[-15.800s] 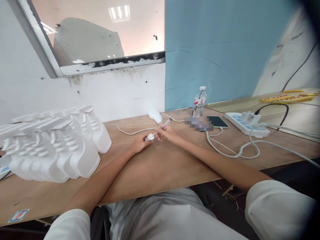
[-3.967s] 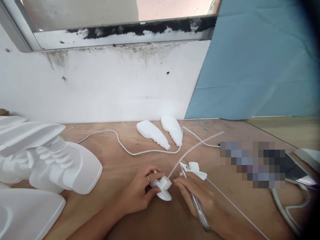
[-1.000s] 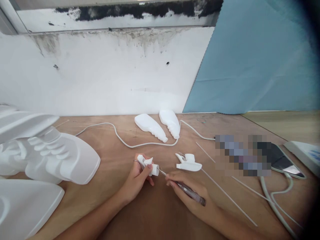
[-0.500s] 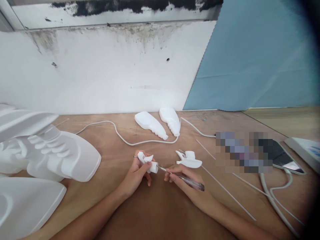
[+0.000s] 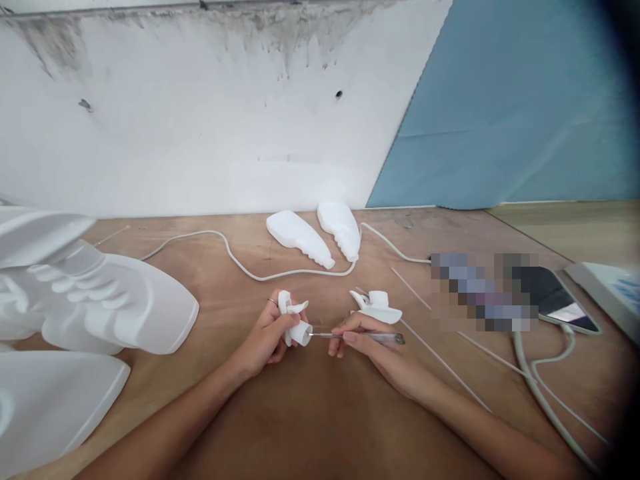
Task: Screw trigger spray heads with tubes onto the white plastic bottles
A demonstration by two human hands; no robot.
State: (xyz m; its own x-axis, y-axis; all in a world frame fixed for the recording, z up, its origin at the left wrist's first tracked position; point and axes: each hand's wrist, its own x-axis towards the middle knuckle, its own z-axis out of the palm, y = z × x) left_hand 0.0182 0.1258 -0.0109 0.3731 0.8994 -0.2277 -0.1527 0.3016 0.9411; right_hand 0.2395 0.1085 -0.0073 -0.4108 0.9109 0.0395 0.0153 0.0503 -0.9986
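Note:
My left hand (image 5: 273,333) is closed round a white spray trigger head (image 5: 294,319), whose round collar faces right. In my right hand (image 5: 365,340) is a thin metal tool (image 5: 387,338) with a clear handle, held like a pen. The tool's tip points left and reaches the collar's opening; whether it touches inside is too small to tell. A second white trigger head (image 5: 377,308) lies on the table just beyond my right hand.
Two white bottle-shaped pieces (image 5: 300,238) lie near the wall, beside a white cable (image 5: 270,276). Large white moulded pieces (image 5: 150,303) fill the left side. Thin white rods (image 5: 445,363), a phone (image 5: 557,300) and a white device (image 5: 607,293) are at the right.
The view has tilted down slightly. My left hand has turned the trigger head so its collar points more downward right, and the tool in my right hand now lies flatter.

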